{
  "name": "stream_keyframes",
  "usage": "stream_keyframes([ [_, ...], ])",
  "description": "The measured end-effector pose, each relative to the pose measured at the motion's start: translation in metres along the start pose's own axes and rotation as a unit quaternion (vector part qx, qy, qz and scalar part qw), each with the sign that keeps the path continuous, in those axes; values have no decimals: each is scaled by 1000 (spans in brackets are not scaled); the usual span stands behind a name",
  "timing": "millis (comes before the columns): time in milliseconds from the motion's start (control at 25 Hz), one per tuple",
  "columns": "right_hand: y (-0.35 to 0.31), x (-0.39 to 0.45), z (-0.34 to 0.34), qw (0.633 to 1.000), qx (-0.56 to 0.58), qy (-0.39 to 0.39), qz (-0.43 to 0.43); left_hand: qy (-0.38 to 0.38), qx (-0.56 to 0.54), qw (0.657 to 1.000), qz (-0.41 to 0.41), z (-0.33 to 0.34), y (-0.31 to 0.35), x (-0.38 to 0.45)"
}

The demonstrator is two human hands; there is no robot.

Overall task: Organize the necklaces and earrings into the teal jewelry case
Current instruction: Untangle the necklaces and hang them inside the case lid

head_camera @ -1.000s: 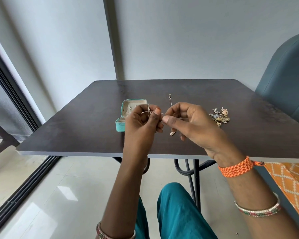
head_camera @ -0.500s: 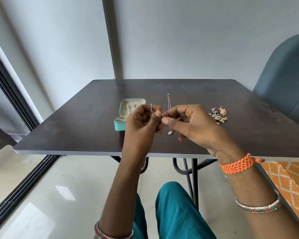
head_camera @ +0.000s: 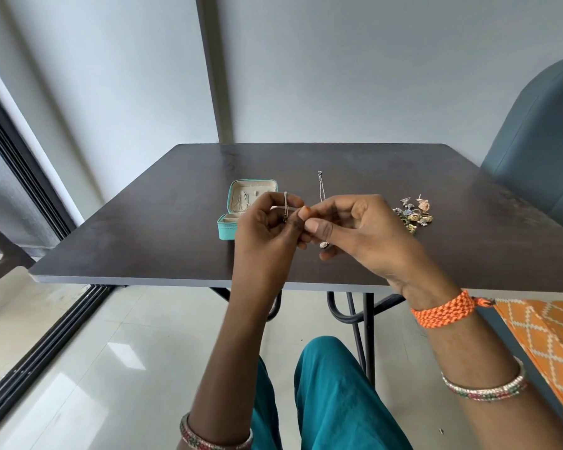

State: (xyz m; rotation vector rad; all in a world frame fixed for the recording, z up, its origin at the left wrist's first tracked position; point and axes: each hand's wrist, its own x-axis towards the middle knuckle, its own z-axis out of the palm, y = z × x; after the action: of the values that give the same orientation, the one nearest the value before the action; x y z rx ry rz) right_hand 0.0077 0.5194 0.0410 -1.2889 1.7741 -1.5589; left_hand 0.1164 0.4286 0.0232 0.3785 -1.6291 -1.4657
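A fine silver necklace (head_camera: 286, 207) is stretched between two hands above the near half of a dark tabletop (head_camera: 143, 228), its small pendant (head_camera: 324, 244) dangling just under the right thumb. The left hand (head_camera: 267, 228) has its fingers curled round a loop of the chain, while the right hand (head_camera: 355, 228) pinches the other end between thumb and forefinger; the two meet fingertip to fingertip, apparently working at the clasp or a tangle, though the chain is too thin to tell which. Just beyond the left hand the teal jewelry case (head_camera: 229, 230) lies open, and at least one chain seems already hung inside its pale lid. A second necklace (head_camera: 320, 186) lies straight on the tabletop past the right hand's knuckles, untouched. Further out, to the right of the right hand, a heap of earrings (head_camera: 415, 214) waits loose on the wood. By this showing the job is at an early stage: one necklace in hand, one more to go, and every earring not yet sorted.
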Motion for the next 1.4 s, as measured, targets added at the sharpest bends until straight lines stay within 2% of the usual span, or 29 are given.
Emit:
stream_keyframes([
  [120,3,-3,2,998,50,42,-14,-12,43,999,4,-2,-1,1],
  [320,0,-1,-2,999,17,37,8,-67,89,994,-23,-6,1,1],
  [520,4,-1,-1,992,-73,65,-78,-118,-20,985,-127,-2,5,-4],
  [680,5,0,2,986,-89,85,-115,-173,-114,962,-176,-3,9,-7],
  [800,1,-1,1,996,-3,41,-76,-204,-157,950,-177,-2,10,-11],
  [880,-1,-2,-3,996,94,-4,-7,-194,-189,947,-174,-2,7,-11],
  [1040,5,-1,-7,976,189,-47,99,-152,-189,956,-165,-2,2,-7],
  [1240,10,1,-14,975,177,-82,105,-157,-175,953,-191,-4,8,-5],
  [1400,8,4,-15,989,102,-74,80,-148,-177,949,-215,-5,14,-3],
])
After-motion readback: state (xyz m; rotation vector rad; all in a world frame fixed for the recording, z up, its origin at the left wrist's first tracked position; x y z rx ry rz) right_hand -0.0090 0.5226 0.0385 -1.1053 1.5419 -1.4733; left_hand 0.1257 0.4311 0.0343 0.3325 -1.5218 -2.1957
